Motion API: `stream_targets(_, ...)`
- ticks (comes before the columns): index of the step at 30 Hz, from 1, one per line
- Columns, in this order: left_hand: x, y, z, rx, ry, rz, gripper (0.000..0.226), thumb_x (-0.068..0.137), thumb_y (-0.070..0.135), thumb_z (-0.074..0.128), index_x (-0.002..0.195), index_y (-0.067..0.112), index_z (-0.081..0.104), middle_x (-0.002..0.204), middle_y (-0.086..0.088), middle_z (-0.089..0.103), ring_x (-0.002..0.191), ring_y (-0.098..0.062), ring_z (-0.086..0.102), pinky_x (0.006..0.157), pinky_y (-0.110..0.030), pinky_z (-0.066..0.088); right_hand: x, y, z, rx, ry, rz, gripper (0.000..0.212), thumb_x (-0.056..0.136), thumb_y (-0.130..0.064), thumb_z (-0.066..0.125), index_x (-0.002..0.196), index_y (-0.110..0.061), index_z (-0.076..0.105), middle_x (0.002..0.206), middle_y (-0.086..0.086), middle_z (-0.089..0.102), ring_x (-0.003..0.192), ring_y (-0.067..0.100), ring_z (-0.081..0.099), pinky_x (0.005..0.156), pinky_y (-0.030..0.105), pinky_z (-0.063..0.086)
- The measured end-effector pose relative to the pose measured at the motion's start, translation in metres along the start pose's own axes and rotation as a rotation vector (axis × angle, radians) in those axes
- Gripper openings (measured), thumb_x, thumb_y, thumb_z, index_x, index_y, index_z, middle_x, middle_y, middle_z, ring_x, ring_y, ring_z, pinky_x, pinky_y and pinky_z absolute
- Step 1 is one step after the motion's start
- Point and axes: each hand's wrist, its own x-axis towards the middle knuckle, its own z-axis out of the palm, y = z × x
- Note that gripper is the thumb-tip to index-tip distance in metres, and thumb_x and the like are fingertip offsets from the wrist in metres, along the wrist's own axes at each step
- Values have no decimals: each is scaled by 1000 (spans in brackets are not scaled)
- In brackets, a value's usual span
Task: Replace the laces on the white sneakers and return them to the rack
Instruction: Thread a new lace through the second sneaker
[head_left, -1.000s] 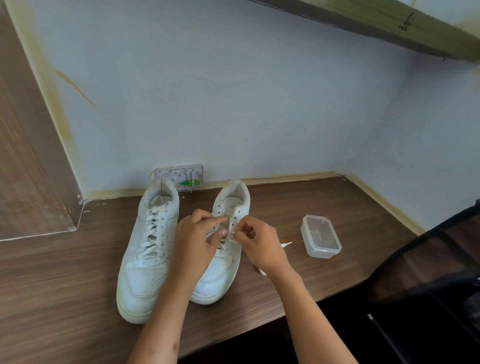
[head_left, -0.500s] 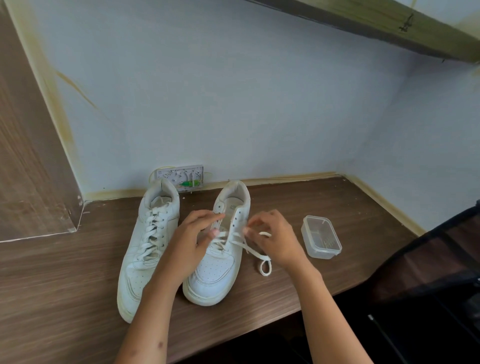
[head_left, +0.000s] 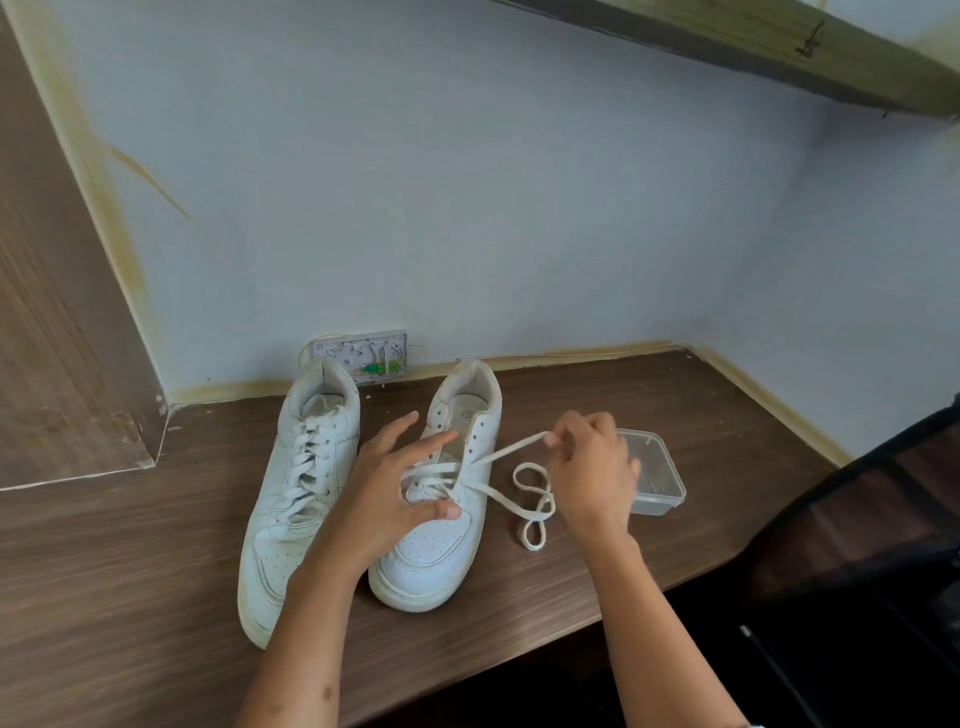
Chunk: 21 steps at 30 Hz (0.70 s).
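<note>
A second ago both hands were bunched close together over the eyelets of the right sneaker (head_left: 441, 499). Now the right hand (head_left: 592, 470) has drawn away to the right, its fingers pinching the lace (head_left: 511, 448) and pulling a length of it out from the shoe toward the clear plastic container (head_left: 655, 475). The slack end has spilled into loose loops on the table (head_left: 597, 582), just right of the shoe. The left hand (head_left: 387, 499) has flattened: its fingers are spread and straight, the thumb pressing the lower lace rows to steady the shoe, gripping nothing. The left sneaker (head_left: 296, 493) lies fully laced beside it, both heels toward the far wall. This looks like a lace run being pulled through on the second shoe, with the upper eyelets unthreaded, so lacing seems roughly half done there. No rack is in view.
</note>
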Motion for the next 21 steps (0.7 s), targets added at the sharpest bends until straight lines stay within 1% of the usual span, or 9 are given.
stream_targets(2, -1, 2, 0, 9, 7, -2, 84, 61, 45, 86, 129, 65, 41, 153, 24, 17, 144, -10, 18, 115, -49, 29, 2, 9, -1, -47, 50, 103, 15, 99, -34, 50, 94, -24, 59, 109, -2, 49, 100, 24, 52, 89, 41, 34)
stream_targets(4, -1, 3, -1, 18, 13, -4, 90, 63, 42, 87, 132, 65, 34, 154, 23, 14, 145, -9, 14, 116, -48, 26, 2, 11, 2, -27, 28, 103, 19, 99, -40, 49, 101, -25, 61, 116, 2, 48, 106, 27, 49, 93, 43, 35)
stream_targets(5, -1, 4, -2, 21, 14, -7, 92, 64, 41, 87, 134, 65, 32, 155, 23, 13, 145, -9, 12, 116, -47, 26, 2, 10, 2, 24, -5, 59, 21, 97, -43, 50, 104, -27, 62, 118, 1, 45, 108, 25, 46, 95, 42, 34)
stream_targets(7, -1, 3, -2, 26, 14, -7, 92, 64, 42, 86, 135, 64, 31, 153, 25, 12, 145, -9, 12, 116, -47, 26, 1, 3, 2, 132, -109, -118, 24, 91, -50, 57, 108, -35, 64, 120, -5, 40, 109, 16, 34, 97, 37, 31)
stream_targets(10, -1, 1, -2, 19, 11, 0, 90, 64, 44, 86, 133, 67, 32, 149, 29, 12, 145, -9, 13, 116, -47, 27, -5, -11, 3, 162, -289, -360, 26, 82, -57, 65, 101, -39, 68, 123, -13, 38, 112, 9, 23, 93, 29, 21)
stream_targets(12, 0, 0, -1, 24, 13, 2, 90, 63, 45, 86, 132, 68, 32, 149, 29, 11, 145, -9, 14, 115, -47, 28, -10, -17, 8, 134, -306, -414, 22, 84, -51, 67, 99, -36, 70, 125, -13, 41, 114, 12, 25, 89, 26, 17)
stream_targets(14, 0, 0, -1, 23, 10, 0, 90, 63, 44, 86, 132, 68, 32, 152, 26, 12, 144, -8, 13, 116, -47, 27, -12, -18, 12, 116, -257, -433, 17, 87, -45, 66, 99, -34, 72, 124, -12, 44, 115, 16, 30, 87, 27, 18)
stream_targets(17, 0, 2, -1, 15, 10, -4, 91, 63, 45, 86, 133, 66, 32, 154, 23, 12, 144, -8, 12, 116, -44, 24, -9, -15, 13, 54, -140, -394, 10, 89, -40, 66, 96, -35, 72, 120, -12, 49, 110, 16, 35, 87, 30, 23)
stream_targets(21, 0, 1, -2, 25, 5, -1, 91, 62, 46, 86, 131, 66, 31, 154, 22, 14, 144, -9, 12, 116, -42, 24, 3, -3, -2, 57, 31, -73, 4, 90, -30, 66, 90, -31, 69, 113, -8, 50, 108, 19, 42, 92, 34, 29)
